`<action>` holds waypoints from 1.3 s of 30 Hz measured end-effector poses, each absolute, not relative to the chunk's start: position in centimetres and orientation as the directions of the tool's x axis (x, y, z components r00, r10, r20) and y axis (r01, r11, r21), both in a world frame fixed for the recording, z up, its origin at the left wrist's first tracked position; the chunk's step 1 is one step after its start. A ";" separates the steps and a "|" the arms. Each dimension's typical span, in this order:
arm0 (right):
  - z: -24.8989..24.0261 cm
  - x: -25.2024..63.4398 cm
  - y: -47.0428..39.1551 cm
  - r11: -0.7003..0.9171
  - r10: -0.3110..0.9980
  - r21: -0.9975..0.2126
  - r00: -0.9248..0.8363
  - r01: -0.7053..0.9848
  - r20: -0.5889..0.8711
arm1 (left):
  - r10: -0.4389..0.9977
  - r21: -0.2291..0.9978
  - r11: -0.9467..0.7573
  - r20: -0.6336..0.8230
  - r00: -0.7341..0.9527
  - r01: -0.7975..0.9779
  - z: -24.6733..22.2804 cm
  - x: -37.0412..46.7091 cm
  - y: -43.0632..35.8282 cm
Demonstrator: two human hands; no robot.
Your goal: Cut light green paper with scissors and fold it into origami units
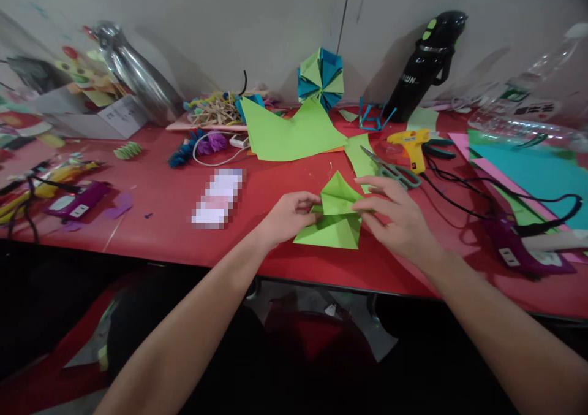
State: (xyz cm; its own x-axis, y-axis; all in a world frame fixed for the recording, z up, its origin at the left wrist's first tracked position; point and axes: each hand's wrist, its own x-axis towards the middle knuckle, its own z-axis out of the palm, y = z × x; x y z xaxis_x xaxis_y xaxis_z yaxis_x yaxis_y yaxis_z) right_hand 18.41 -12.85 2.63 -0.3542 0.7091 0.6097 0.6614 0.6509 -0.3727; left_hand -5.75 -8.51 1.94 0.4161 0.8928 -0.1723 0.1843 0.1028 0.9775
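A piece of creased light-green folding paper (337,231) rests near the front of the red table, its upper part raised into a peak. At its left edge, my left hand (294,214) has curled fingers closed on the paper; some fingertips are hidden behind it. My right hand (397,222) pinches the right edge between thumb and fingers, with another finger lifted above. Just beyond lie scissors (395,173) with grey-green handles, partly on a green paper strip (361,151). A larger cut green sheet (294,136) spreads behind.
A yellow glue gun (410,145) trails a black cable toward a purple power strip (519,249) at right. A black bottle (427,65) and a blue-green paper wheel (320,78) stand by the wall. A blurred phone (218,199) lies left; coloured sheets (528,182) lie right.
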 end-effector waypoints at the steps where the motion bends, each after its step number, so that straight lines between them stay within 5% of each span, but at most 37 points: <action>1: 2.6 18.3 -13.0 0.656 0.715 -0.384 -0.371 0.649 0.593 | 0.890 0.981 0.115 -0.171 0.423 0.155 2.0 -5.7 -8.6; 7: 2.3 17.9 -13.3 0.661 0.729 -0.410 -0.410 0.628 0.548 | 0.859 0.975 0.220 -0.192 0.475 -0.003 2.6 -5.3 -8.8; 13: 2.0 17.5 -13.3 0.697 0.702 -0.373 -0.476 0.612 0.530 | 0.902 0.991 -0.051 -0.009 0.432 0.127 2.2 -5.3 -8.7; 21: 3.0 15.9 -14.5 0.520 0.844 -0.656 -0.215 0.546 0.491 | 0.906 0.995 0.041 -0.078 0.416 0.096 2.9 -5.3 -9.0; 27: 1.2 15.4 -13.9 0.304 0.947 -0.840 -0.042 0.449 0.320 | 0.857 0.998 0.053 -0.057 0.511 0.021 3.1 -4.8 -9.6; 39: 2.5 14.8 -14.4 0.353 0.904 -0.593 -0.102 0.724 0.414 | 0.814 0.994 0.102 -0.070 0.576 -0.024 3.5 -4.5 -9.9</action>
State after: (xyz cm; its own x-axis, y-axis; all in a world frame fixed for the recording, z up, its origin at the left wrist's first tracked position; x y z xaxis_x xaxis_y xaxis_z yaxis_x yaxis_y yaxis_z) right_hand 14.78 -14.36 2.48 -0.1022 0.9044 0.4142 0.7239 0.3532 -0.5926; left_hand -4.46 -9.85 3.45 0.5760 0.8144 -0.0702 -0.0236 0.1025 0.9945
